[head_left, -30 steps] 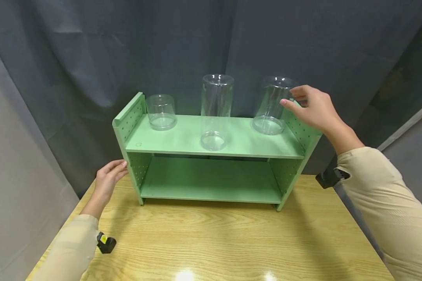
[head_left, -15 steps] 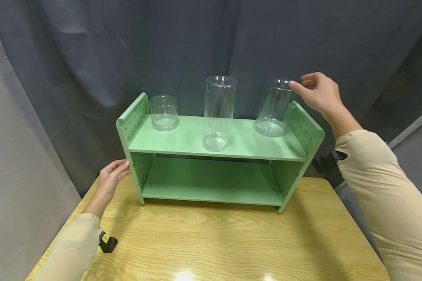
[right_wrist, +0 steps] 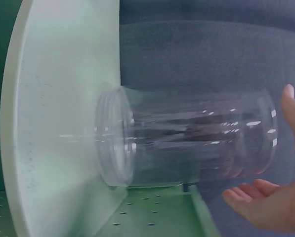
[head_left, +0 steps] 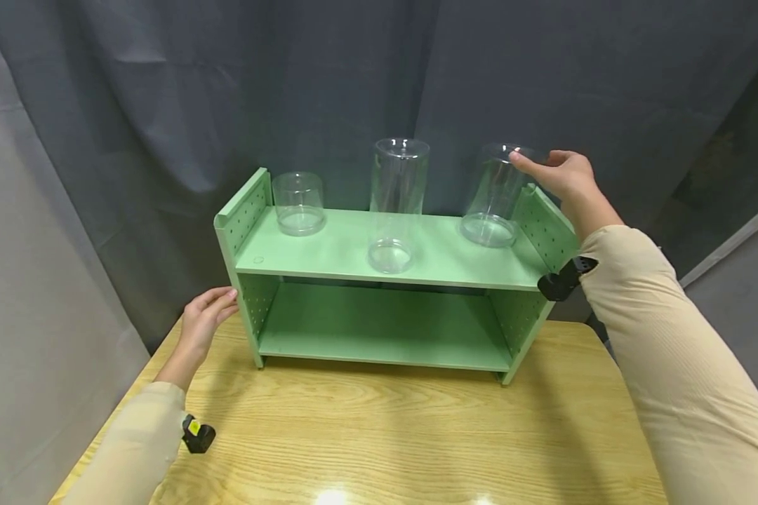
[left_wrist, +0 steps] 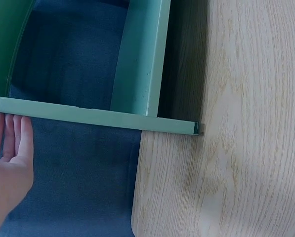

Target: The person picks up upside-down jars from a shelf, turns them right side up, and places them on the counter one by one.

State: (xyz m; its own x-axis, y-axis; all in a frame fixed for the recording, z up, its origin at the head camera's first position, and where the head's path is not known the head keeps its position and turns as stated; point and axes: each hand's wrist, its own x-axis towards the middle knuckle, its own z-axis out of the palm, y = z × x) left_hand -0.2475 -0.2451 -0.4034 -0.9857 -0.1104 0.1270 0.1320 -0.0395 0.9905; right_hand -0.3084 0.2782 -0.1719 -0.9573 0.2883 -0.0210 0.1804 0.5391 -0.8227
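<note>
At the right end of the upper shelf (head_left: 335, 254) of a green two-tier rack (head_left: 227, 249), close inside the perforated right side panel (head_left: 546, 224): a clear cylindrical jar (head_left: 491, 200), standing on end. At its top, the right hand (head_left: 565, 179), grip apart, with thumb and fingers spread about the jar's upper end. Thumb overlapping the near rim in the head view; fingertips (right_wrist: 234, 198) just beside the clear wall in the right wrist view. Impossible to tell any contact there.

At the rack's outer left, beside the left side panel (head_left: 245, 214), the left hand (head_left: 203, 319), grip likewise apart, with nearly straight fingertips against the panel's edge. Around both forearms, cream sleeves (head_left: 676, 337), with a small black device (head_left: 198, 435) at each wrist.

Along the same shelf, well apart from one another: a taller clear cylinder (head_left: 399, 203) near the middle, towards the front edge, and a short clear cylinder (head_left: 300, 205) near the left panel. Below, the bare lower shelf (head_left: 366, 326). Under the whole rack, a pale wood-grain worktop (head_left: 385, 428); behind, a dark grey curtain (head_left: 328, 84); to the left, light grey cloth (head_left: 44, 231).
</note>
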